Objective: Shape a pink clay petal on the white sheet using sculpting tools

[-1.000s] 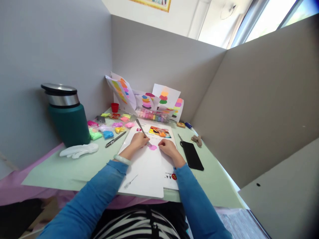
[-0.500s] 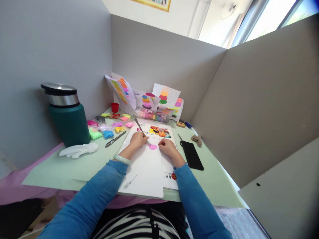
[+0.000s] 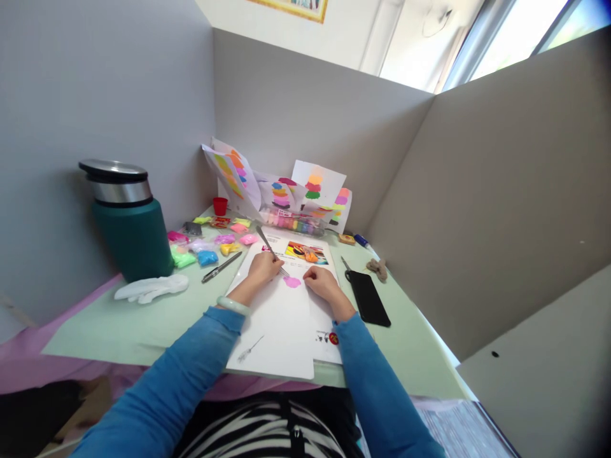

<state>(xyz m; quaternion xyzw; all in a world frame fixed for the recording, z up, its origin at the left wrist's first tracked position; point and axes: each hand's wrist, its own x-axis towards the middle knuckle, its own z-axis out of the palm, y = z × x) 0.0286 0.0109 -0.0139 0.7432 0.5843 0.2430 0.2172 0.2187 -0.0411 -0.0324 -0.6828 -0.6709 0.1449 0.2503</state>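
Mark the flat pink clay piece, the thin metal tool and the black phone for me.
flat pink clay piece (image 3: 291, 282), head view, its middle.
thin metal tool (image 3: 265, 240), head view, upper shaft above the left hand.
black phone (image 3: 368, 298), head view, screen centre.

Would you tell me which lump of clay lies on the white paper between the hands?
The flat pink lump; the other lumps sit bagged left of the paper, by the green flask.
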